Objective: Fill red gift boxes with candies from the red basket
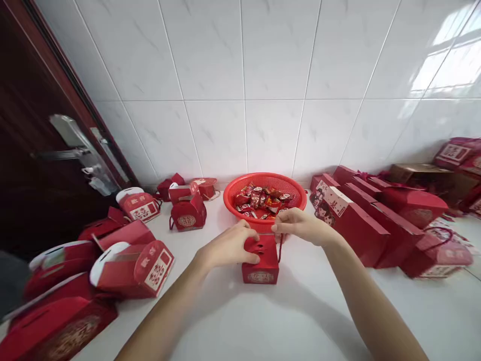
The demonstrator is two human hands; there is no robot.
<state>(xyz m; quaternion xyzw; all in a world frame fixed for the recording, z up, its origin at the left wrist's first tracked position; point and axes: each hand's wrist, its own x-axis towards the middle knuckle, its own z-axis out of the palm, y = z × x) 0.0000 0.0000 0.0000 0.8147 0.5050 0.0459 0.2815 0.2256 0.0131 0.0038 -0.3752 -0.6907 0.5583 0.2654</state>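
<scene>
A small red gift box (261, 260) with a round patterned emblem on its front stands on the white surface in front of me. My left hand (235, 244) grips its top and left side, thumb over the upper face. At the box's upper right, my right hand (296, 226) pinches a dark red cord (280, 248) that hangs down along the right side. Just behind, a red plastic basket (227, 199) holds many wrapped candies (259, 197). Part of the box's top is hidden by my left fingers.
Several red gift boxes (137, 268) crowd the left side, with a smaller red box (188, 213) nearer the basket. Red gift bags (361, 230) and a pink-red box (436, 255) stand on the right. Behind is a white tiled wall (274, 135); a dark door (33, 190) is at left.
</scene>
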